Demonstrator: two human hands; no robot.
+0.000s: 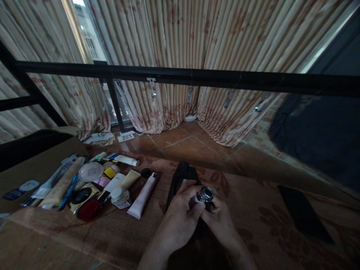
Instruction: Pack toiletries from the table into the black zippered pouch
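Observation:
A small pale bottle (197, 199) with a round, shiny silver cap (206, 193) is between my hands, its cap tilted up toward me. My left hand (184, 215) is closed around its body, thumb along the near side. Curled against the other side of the bottle is my right hand (221, 217), its thumb tip close to the left thumb; some of its fingers are hidden. Black fabric (184, 172) lies beneath and behind both hands, and a dark bit shows just under the cap. Left of my hands, a pink tube (143, 195) lies on the brown patterned cloth (118, 236).
Left on the cloth is a pile of tubes, a clear round lid (90, 171), a white-capped jar (120, 198) and a red round case (89, 210). A cardboard box (75, 144) stands behind them. A flat black rectangle (305, 212) lies right. Beyond are a dark rail (174, 76) and striped curtains (174, 37).

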